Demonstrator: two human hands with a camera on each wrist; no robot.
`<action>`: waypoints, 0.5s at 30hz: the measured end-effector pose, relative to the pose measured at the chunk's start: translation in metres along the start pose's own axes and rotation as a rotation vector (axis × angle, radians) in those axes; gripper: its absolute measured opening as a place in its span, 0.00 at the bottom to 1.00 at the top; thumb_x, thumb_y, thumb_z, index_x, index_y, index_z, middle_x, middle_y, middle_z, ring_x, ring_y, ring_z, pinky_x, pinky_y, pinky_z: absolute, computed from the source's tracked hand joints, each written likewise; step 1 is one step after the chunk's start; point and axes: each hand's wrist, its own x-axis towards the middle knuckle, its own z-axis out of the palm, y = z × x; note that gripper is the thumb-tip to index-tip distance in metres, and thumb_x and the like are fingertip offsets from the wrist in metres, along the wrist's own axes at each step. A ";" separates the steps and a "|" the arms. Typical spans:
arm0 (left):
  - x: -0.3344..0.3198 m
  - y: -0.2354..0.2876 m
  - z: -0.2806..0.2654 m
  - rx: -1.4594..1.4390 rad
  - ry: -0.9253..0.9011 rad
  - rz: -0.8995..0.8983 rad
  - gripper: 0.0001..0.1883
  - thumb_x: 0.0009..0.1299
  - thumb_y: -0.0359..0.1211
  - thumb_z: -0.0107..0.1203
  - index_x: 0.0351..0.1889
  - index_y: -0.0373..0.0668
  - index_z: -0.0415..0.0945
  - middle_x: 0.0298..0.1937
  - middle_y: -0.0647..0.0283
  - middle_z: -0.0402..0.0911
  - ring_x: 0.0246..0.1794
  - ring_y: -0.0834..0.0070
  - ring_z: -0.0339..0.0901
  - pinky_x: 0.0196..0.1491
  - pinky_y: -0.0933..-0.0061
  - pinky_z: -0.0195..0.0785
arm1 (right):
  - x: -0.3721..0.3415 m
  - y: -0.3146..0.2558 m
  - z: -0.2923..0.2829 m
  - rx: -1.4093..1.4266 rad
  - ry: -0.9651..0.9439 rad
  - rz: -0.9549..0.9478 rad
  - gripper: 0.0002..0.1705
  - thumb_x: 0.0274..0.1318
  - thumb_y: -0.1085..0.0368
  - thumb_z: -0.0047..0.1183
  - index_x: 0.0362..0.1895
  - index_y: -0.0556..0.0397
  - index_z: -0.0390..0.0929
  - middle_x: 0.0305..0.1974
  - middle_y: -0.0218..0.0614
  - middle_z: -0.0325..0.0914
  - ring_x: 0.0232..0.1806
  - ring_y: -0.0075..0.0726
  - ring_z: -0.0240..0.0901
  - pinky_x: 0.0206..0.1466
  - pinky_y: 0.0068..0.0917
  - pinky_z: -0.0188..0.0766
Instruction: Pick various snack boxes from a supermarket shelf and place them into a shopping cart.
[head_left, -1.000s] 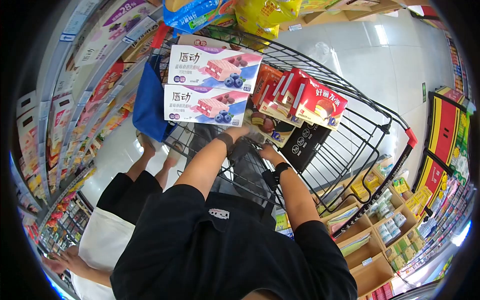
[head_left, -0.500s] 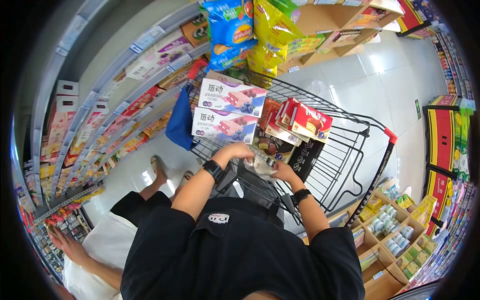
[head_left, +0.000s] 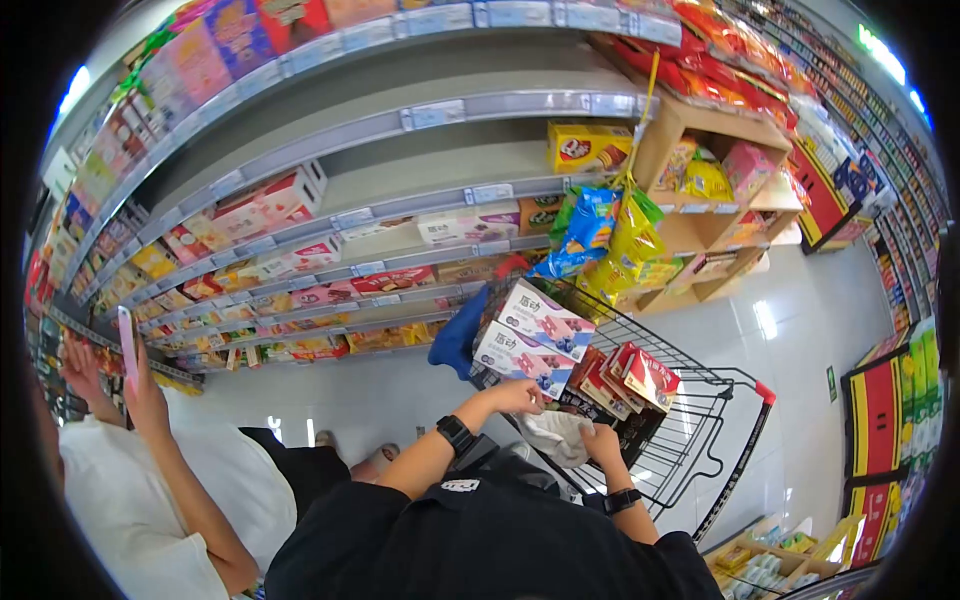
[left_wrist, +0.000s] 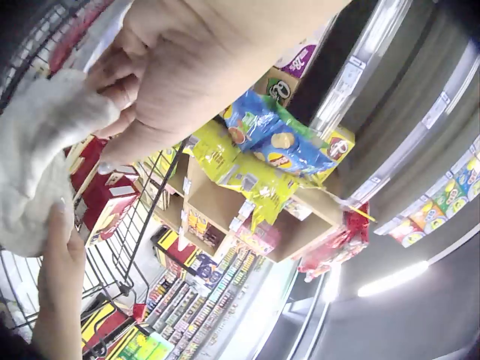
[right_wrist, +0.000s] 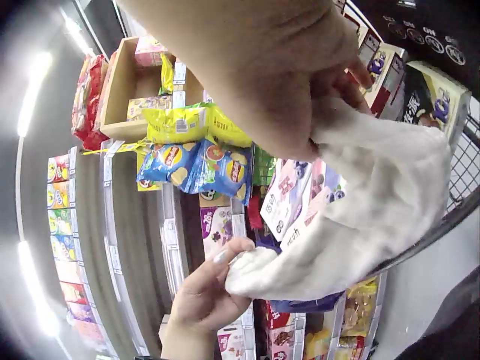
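Note:
A crumpled white cloth (head_left: 556, 436) is stretched between both hands above the near side of a black wire shopping cart (head_left: 707, 470). My left hand (head_left: 515, 397) pinches one end between thumb and fingers, as the right wrist view shows from below. My right hand (head_left: 603, 446) grips the opposite end; its fingertips are partly covered by the fabric (right_wrist: 375, 187). Beyond the hands, two white snack boxes (head_left: 540, 335) with blueberry pictures lie in the cart. Beside them stand several red pie boxes (head_left: 640, 375) and a dark box (right_wrist: 433, 101).
Shelves of packaged snacks (head_left: 430, 225) run along the far left. Chip bags (head_left: 590, 240) hang by a wooden shelf unit (head_left: 700, 190) beyond the cart. Another person in a white shirt (head_left: 160, 500) stands close on my left, holding up a phone (head_left: 128, 345). A blue bag (head_left: 460, 335) hangs at the cart's corner.
My view has lifted toward the shelves. The white cloth, bunched between the hands half a second ago, is now spread wider. The person beside me has raised a phone.

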 end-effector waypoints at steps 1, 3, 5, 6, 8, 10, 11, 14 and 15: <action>-0.011 -0.001 -0.006 -0.007 -0.008 -0.095 0.19 0.48 0.35 0.62 0.38 0.41 0.72 0.28 0.63 0.73 0.30 0.76 0.69 0.31 0.74 0.63 | -0.004 -0.008 0.005 0.092 0.060 -0.095 0.23 0.50 0.49 0.47 0.28 0.59 0.77 0.27 0.56 0.75 0.34 0.57 0.73 0.39 0.41 0.68; -0.024 -0.031 -0.005 -0.028 0.113 0.001 0.21 0.50 0.31 0.60 0.44 0.44 0.70 0.24 0.68 0.69 0.24 0.80 0.64 0.26 0.77 0.58 | -0.017 -0.033 0.005 0.161 0.125 -0.163 0.23 0.50 0.50 0.47 0.28 0.60 0.76 0.25 0.56 0.74 0.33 0.58 0.73 0.37 0.41 0.67; -0.029 -0.071 -0.002 -0.060 0.207 0.071 0.24 0.51 0.27 0.56 0.49 0.46 0.68 0.22 0.69 0.67 0.20 0.82 0.62 0.22 0.79 0.56 | -0.032 -0.056 0.001 0.187 0.186 -0.204 0.22 0.51 0.52 0.47 0.27 0.61 0.76 0.22 0.54 0.73 0.27 0.55 0.73 0.31 0.41 0.66; -0.046 -0.067 -0.003 -0.099 0.195 -0.021 0.25 0.52 0.27 0.55 0.50 0.45 0.68 0.23 0.69 0.68 0.20 0.82 0.62 0.22 0.79 0.56 | -0.040 -0.061 0.005 0.212 0.177 -0.218 0.22 0.51 0.51 0.48 0.27 0.61 0.76 0.21 0.54 0.73 0.25 0.53 0.73 0.30 0.40 0.65; -0.078 -0.041 -0.016 -0.152 0.155 -0.183 0.26 0.53 0.26 0.53 0.53 0.45 0.67 0.24 0.69 0.68 0.20 0.81 0.64 0.22 0.78 0.58 | -0.049 -0.069 0.004 0.268 0.193 -0.241 0.21 0.51 0.51 0.48 0.26 0.61 0.75 0.18 0.52 0.71 0.22 0.48 0.72 0.27 0.38 0.65; -0.074 -0.078 -0.011 -0.243 0.155 -0.163 0.27 0.54 0.25 0.50 0.56 0.45 0.65 0.25 0.68 0.70 0.20 0.80 0.66 0.21 0.77 0.58 | -0.053 -0.054 0.018 0.506 0.077 -0.178 0.19 0.56 0.55 0.46 0.27 0.60 0.76 0.21 0.33 0.75 0.22 0.25 0.68 0.27 0.27 0.64; -0.077 -0.072 -0.013 -0.298 0.118 -0.169 0.26 0.55 0.25 0.49 0.55 0.44 0.66 0.26 0.67 0.71 0.22 0.80 0.67 0.23 0.77 0.59 | -0.061 -0.050 0.022 0.634 0.032 -0.135 0.18 0.58 0.56 0.45 0.28 0.59 0.76 0.23 0.29 0.75 0.23 0.22 0.67 0.28 0.24 0.64; -0.088 -0.051 -0.004 -0.436 0.043 -0.101 0.25 0.55 0.24 0.48 0.54 0.45 0.68 0.28 0.68 0.73 0.25 0.81 0.69 0.26 0.78 0.62 | -0.095 -0.049 0.017 0.895 -0.002 -0.038 0.17 0.60 0.57 0.43 0.31 0.57 0.77 0.26 0.26 0.75 0.26 0.17 0.67 0.31 0.20 0.64; -0.084 -0.049 0.006 -0.467 0.037 -0.003 0.24 0.55 0.25 0.48 0.53 0.45 0.70 0.26 0.69 0.73 0.24 0.82 0.68 0.27 0.78 0.62 | -0.111 -0.050 0.011 0.964 0.004 -0.007 0.17 0.61 0.57 0.42 0.32 0.57 0.77 0.26 0.26 0.75 0.27 0.16 0.67 0.31 0.19 0.64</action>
